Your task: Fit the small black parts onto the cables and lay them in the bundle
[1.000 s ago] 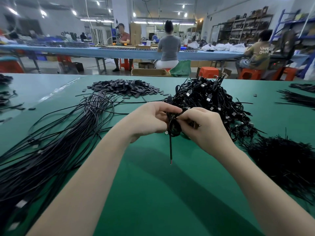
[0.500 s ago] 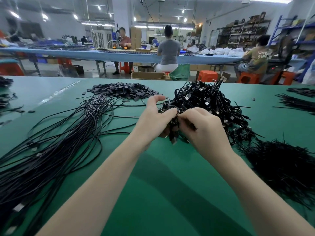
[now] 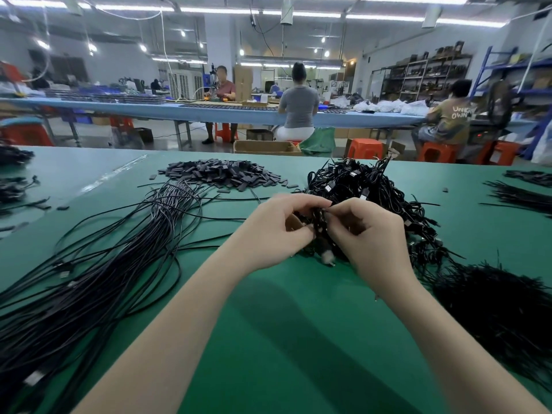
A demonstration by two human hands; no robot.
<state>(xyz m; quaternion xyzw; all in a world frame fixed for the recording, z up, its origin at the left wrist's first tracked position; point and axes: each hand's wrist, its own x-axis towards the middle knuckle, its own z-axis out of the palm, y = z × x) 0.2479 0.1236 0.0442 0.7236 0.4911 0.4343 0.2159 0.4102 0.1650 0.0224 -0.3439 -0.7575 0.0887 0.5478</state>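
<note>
Before us lies the green table [image 3: 268,339]. On its left runs our long sheaf of loose black cables [image 3: 98,270]; at the right front sits a dark heap of fine black strands [image 3: 501,306]. The tangled bundle [image 3: 367,189] rises just behind our hands, and the pile of small black parts [image 3: 221,174] lies far left of it. Our left hand [image 3: 274,234] and right hand [image 3: 373,237] meet, fingers curled, both pinching one cable end [image 3: 321,225] against the bundle's near edge.

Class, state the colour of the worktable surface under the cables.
Green worktable surface, shown best in the head view.
</note>
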